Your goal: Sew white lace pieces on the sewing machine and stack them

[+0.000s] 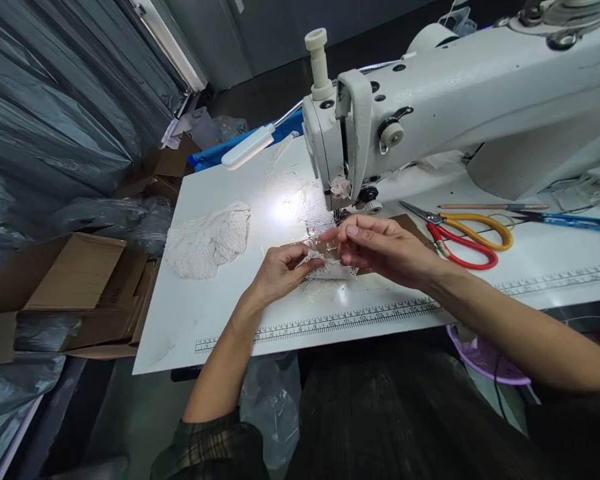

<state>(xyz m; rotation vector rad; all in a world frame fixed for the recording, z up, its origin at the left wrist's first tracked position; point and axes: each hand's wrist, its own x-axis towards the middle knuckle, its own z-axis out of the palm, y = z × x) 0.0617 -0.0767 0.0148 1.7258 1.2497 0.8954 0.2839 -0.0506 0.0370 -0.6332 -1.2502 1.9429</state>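
In front of the needle area of a white sewing machine (430, 100), my left hand (283, 272) pinches a small piece of white lace (333, 269) between thumb and fingers. Just right of it, my right hand (380, 245) hovers by the lace with its thumb and index finger close together; whatever they hold is too small to make out. More white lace (305, 203) lies under the lamp light behind my hands. A bunched pile of white lace (207, 241) rests on the left part of the table.
Scissors with red and yellow handles (473, 233), blue-handled scissors (575, 220) and a brown stick (495, 207) lie right. A printed ruler (300, 328) runs along the front edge. A small lamp (249, 147) hangs behind. Cardboard boxes (75, 273) stand left, a purple basket (490, 363) below.
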